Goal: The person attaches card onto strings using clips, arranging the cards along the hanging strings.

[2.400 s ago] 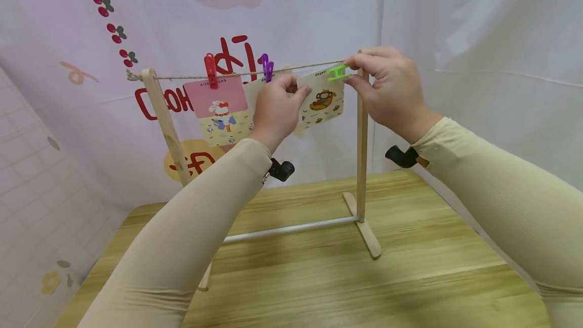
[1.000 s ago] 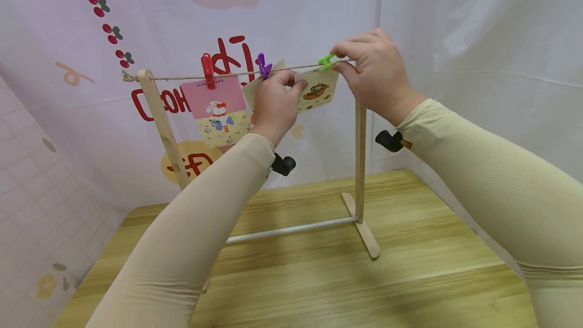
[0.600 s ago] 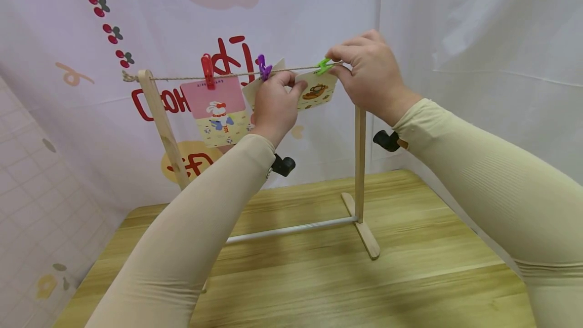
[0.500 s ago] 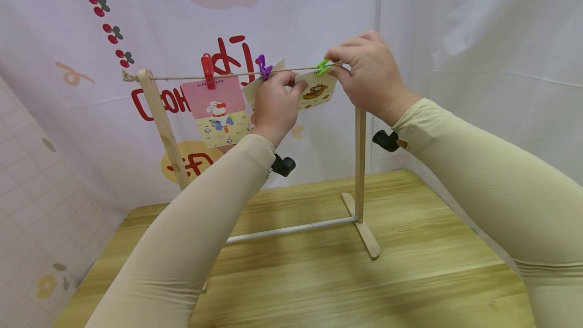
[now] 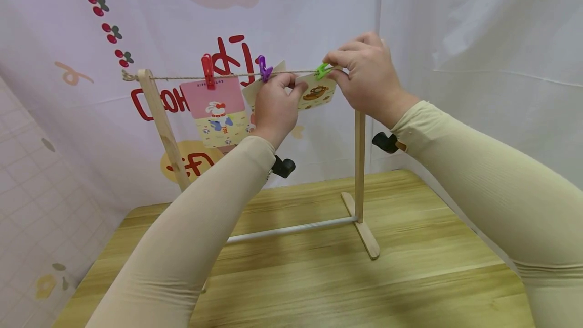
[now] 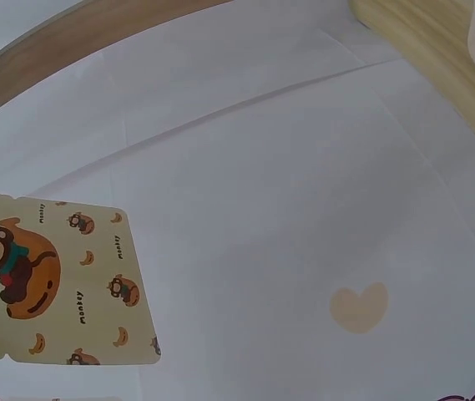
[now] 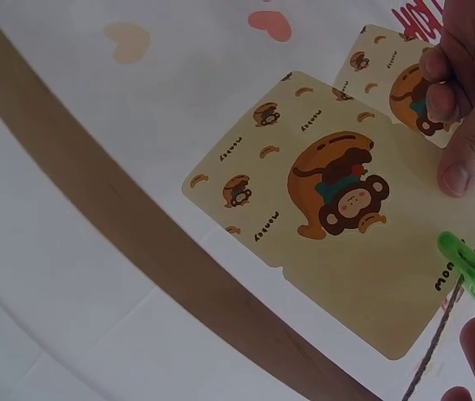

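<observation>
My left hand (image 5: 275, 108) pinches the left side of a cream monkey-print card (image 5: 315, 94) between thumb and fingers, just under the twine (image 5: 177, 78). At the card's top edge, my right hand (image 5: 371, 80) pinches a green clothespin (image 5: 322, 71). In the right wrist view the clothespin's (image 7: 462, 261) tip lies over the card's printed edge, where the twine passes. A second monkey-print panel (image 7: 362, 71) shows behind the left fingers. The left wrist view shows the card's (image 6: 95, 284) printed face, with little of the hand.
A red clothespin (image 5: 208, 71) holds a pink-and-yellow rabbit card (image 5: 218, 110) on the twine. Beside it, a purple clothespin (image 5: 264, 68) holds another card, partly hidden by my left hand. The wooden stand's right post (image 5: 360, 166) rises from the table (image 5: 319, 282), with a white crossbar (image 5: 291, 229) low down.
From beside the card's right corner, my right hand has brought the green clothespin left onto its top edge and the twine. It has since lowered slightly. My left hand stays on the card.
</observation>
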{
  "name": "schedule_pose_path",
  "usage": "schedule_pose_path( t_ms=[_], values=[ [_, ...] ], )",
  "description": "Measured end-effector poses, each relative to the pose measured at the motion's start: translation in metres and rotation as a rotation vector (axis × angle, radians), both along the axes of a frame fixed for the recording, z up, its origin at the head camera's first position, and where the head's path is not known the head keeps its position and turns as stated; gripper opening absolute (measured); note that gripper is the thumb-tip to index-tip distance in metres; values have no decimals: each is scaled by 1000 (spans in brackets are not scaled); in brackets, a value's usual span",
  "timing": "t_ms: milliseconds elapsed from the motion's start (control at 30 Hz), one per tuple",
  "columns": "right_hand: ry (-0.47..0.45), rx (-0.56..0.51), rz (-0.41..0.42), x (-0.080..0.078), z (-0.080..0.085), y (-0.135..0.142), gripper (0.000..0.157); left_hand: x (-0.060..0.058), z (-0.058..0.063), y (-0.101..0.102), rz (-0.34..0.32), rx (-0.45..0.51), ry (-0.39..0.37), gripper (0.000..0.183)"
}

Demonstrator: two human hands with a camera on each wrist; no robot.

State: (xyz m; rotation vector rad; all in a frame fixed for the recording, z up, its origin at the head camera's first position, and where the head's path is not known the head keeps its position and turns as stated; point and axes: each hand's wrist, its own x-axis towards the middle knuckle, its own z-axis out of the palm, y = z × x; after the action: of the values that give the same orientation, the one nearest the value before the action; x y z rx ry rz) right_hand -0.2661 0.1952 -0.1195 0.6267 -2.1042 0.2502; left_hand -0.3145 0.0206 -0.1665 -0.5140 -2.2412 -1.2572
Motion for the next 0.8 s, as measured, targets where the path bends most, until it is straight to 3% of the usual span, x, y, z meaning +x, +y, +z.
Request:
schedule_pose_path(
  t_ms=[800],
  values=[
    [18, 5, 29, -4, -5, -1, 17, 1, -4, -1, 4, -10, 6, 21]
  ],
)
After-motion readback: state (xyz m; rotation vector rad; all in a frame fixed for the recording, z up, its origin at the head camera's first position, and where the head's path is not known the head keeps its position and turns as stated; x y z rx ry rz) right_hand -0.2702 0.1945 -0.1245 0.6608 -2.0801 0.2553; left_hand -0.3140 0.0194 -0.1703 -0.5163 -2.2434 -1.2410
